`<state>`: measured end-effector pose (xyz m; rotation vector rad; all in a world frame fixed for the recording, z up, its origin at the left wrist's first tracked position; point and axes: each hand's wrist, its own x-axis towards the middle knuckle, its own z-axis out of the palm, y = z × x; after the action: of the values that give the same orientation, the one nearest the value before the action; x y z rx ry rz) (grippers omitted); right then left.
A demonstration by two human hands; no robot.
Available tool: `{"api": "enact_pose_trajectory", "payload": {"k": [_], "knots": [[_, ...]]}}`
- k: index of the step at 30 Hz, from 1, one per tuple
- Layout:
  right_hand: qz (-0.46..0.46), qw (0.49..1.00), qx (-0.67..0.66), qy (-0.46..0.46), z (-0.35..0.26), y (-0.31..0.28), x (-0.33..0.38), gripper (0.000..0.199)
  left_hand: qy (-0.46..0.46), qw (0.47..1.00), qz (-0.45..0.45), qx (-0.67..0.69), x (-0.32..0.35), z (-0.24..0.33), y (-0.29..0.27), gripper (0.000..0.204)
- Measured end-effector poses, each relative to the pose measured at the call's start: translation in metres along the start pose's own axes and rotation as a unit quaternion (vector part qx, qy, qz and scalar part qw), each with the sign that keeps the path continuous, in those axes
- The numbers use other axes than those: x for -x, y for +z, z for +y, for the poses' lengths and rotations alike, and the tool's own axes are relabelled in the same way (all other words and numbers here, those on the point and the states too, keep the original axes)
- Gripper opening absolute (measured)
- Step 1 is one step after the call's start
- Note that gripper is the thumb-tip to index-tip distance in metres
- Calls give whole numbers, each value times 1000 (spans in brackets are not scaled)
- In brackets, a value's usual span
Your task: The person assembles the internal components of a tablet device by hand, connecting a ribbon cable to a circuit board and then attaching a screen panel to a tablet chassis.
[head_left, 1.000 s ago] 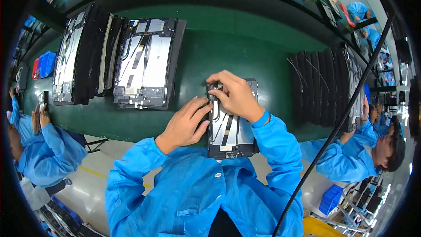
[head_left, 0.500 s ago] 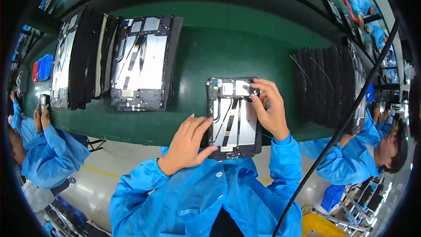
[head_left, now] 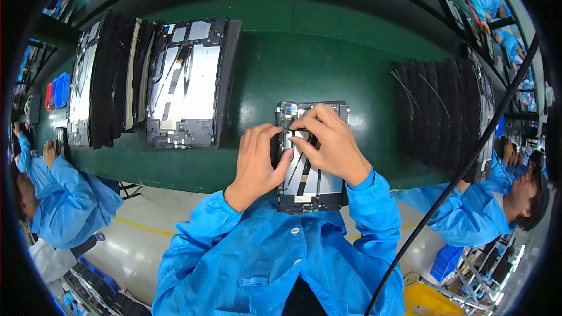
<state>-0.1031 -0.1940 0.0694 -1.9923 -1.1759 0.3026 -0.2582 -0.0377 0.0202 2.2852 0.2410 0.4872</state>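
The right hand pinches something small at the upper left of the panel, thumb and forefinger nearly closed; what sits between them is too small to tell. The left hand grips the panel's left edge, thumb on the face, fingers curled toward the same spot. The panel lies flat at the near edge of the green belt, its lower end hanging over the rim toward the person.

It looks like a thin, stiff tablet frame: silver sheet inside a black rim, with dark flat cables crossing it. Probably light, and rigid enough to lift by one side, but the cables and small parts near the top look fragile. The safest hold is on the long black edges, keeping off the face.

An open frame lies well to the left beside a leaning stack; a black stack stands to the right.
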Motion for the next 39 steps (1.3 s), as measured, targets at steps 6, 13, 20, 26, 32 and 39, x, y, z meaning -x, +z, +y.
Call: {"api": "enact_pose_trajectory", "payload": {"k": [6,13,20,26,32,39], "knots": [[-37,999,25,11,-2,-5,-10,23,1,999,21,36,1,-4,5,52],[24,993,26,114,7,-48,31,27,-7,1000,15,26,1,-5,2,54],[38,977,24,207,18,-59,64,34,1,1000,5,30,-7,-9,2,56],[81,987,44,129,24,-48,37,30,0,1000,9,25,-7,-8,5,55],[87,985,94,117,31,-30,16,18,2,1000,12,22,-7,-5,6,52],[39,973,-124,189,48,-37,32,7,5,1000,18,21,-8,-7,5,51]]}}
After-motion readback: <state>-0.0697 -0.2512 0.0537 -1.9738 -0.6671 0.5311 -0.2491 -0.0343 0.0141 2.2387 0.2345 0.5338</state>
